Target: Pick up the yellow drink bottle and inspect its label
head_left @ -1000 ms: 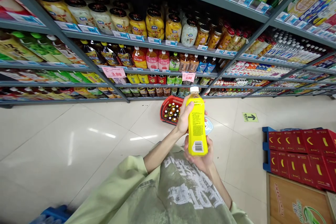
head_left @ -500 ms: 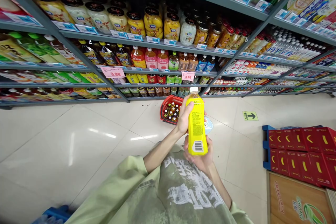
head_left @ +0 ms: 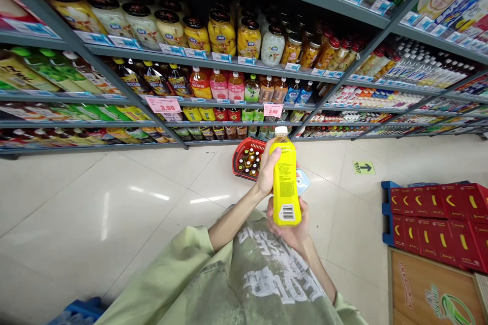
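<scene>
A yellow-labelled drink bottle (head_left: 285, 177) with a white cap is held in front of my body, cap pointing toward the shelves. Its text and barcode side faces up at me. My left hand (head_left: 268, 168) wraps round the upper part from the left, thumb along the label. Around the bottle's base from below and the right is my right hand (head_left: 292, 228), its fingers partly hidden behind the bottle. Beyond my left hand, a red shopping basket (head_left: 237, 158) full of capped bottles stands on the floor, partly covered by my hand and the bottle.
Shelves (head_left: 213, 56) of jars and bottled drinks span the far side. Pink price tags (head_left: 163, 105) stick out from them. Stacked red boxes (head_left: 438, 218) sit on a blue pallet (head_left: 386, 213) at right, near a brown carton (head_left: 430, 289). A floor sticker (head_left: 363, 167) bears an arrow.
Almost nothing differs. Both hands keep the same hold on the yellow bottle, and the view has shifted only very slightly.
</scene>
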Motion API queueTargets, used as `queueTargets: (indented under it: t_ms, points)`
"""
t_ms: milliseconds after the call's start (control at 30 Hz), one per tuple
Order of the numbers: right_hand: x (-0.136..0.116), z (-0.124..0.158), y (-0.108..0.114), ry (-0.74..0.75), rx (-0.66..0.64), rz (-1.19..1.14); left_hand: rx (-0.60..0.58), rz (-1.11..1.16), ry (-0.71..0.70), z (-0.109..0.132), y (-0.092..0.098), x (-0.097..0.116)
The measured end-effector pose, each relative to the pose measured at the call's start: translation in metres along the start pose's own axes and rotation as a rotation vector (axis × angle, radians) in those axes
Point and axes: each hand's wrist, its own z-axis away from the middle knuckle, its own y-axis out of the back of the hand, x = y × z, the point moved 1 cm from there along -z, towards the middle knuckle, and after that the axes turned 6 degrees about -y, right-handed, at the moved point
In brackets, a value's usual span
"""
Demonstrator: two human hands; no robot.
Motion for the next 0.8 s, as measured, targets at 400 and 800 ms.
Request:
queueTargets:
  t_ms: [400,800]
  points:
    - [0.002,-0.004,0.002,0.016,0.043,0.051,0.049,0.043,0.002,-0.005,0.007,-0.007]
    - [0.0,0.003,0.026,0.039,0.405,0.111,0.159,0.139,0.106,-0.014,0.016,-0.047]
